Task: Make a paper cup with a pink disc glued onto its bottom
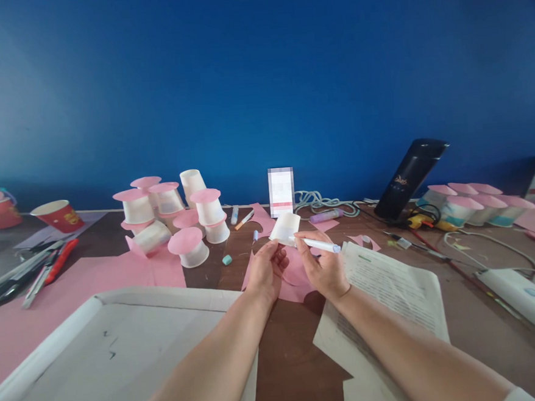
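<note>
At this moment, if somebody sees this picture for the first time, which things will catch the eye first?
The plain blue wall fills the upper half. Below it, pink-topped paper cups cluster left of centre, while a dark bottle appears slanted on the right. In the middle, the left hand holds a white cup-like piece and the right hand a white marker.

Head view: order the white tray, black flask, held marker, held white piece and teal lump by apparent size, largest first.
1. White tray, cut off and helped by nearness
2. Black flask
3. Held marker and held white piece: not ranked; the marker is longer, the piece broader
4. Teal lump
</note>
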`<state>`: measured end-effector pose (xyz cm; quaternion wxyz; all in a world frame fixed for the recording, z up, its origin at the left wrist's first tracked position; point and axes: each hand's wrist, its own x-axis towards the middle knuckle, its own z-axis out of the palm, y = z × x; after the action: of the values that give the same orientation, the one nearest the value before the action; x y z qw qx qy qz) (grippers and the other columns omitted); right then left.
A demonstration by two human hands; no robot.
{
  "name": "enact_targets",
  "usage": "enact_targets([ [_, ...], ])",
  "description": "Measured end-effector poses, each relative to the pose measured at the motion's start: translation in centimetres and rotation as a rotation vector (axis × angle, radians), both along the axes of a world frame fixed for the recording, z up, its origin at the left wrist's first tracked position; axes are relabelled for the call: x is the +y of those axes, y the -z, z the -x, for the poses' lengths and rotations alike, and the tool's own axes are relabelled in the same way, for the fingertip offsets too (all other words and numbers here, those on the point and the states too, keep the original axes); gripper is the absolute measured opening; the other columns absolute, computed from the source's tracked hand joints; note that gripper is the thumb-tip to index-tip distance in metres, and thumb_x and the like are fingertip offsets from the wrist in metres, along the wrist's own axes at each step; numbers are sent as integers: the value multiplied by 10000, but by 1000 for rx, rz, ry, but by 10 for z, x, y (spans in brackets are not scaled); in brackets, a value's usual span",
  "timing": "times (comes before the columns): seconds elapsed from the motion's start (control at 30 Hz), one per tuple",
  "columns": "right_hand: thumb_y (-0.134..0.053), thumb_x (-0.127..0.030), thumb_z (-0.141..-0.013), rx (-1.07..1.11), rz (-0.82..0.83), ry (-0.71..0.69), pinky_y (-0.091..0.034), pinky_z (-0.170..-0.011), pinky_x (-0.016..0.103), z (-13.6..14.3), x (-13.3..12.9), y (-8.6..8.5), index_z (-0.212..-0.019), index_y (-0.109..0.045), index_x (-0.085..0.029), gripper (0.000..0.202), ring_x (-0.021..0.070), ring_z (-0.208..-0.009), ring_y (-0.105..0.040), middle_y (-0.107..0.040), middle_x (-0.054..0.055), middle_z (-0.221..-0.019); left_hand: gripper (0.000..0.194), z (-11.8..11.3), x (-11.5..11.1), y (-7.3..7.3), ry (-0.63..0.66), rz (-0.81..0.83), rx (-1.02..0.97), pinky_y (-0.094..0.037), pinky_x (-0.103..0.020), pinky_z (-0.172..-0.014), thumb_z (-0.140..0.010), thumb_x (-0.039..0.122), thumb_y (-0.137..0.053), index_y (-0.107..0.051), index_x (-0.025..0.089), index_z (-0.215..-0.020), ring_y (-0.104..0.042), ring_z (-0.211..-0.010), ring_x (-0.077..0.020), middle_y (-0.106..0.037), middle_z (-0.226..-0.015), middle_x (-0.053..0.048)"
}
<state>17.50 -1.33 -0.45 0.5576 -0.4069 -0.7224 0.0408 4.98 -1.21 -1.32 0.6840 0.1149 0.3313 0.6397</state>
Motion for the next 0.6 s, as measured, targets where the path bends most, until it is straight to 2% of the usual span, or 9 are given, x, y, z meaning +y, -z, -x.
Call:
enact_targets([
  [0.6,-521,-274,-906,-36,-18,44,-491,-827,383,0,0,0,-954,-628,-216,131,213,-896,-636,-692,64,-926,197,-2,-1,2,24,-72,82,-446,-184,-525,-645,217,-748,-626,132,-776,-564,-547,-67,-622,-677,-3],
])
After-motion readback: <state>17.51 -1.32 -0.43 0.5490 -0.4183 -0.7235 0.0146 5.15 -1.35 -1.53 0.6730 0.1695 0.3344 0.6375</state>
